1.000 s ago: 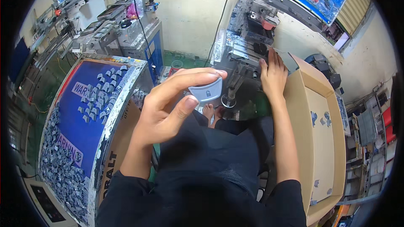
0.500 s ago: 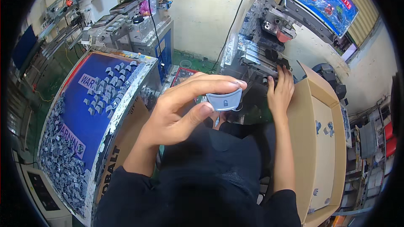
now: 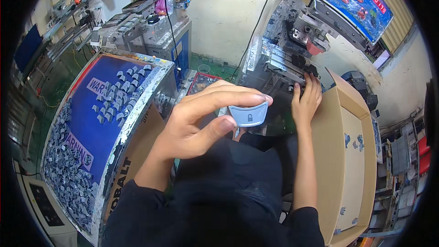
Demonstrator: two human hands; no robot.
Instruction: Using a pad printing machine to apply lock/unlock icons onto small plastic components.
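Observation:
My left hand [image 3: 194, 123] pinches a small curved plastic button cap [image 3: 249, 115] between thumb and fingertips, in front of my body. The cap is grey-blue, wider at its top edge, and its face bears a dark open-padlock symbol. At the printing machine [image 3: 286, 66] on the right, my right hand [image 3: 306, 103] lies with its fingers stretched out at the dark fixture at the front. It appears to hold nothing, though its fingertips are partly lost against the dark parts.
Left, a blue-topped table [image 3: 98, 105] bears spread rows and a heap of grey caps [image 3: 68, 178]. A tall open cardboard box [image 3: 352, 164] with a few caps inside stands close by my right forearm. A second machine [image 3: 151, 32] is behind the table; a control panel [image 3: 359, 4] hangs upper right.
The cap has tilted slightly in my left hand, so its symbol shows more plainly. The whole view has shifted a little; my right hand stays at the fixture.

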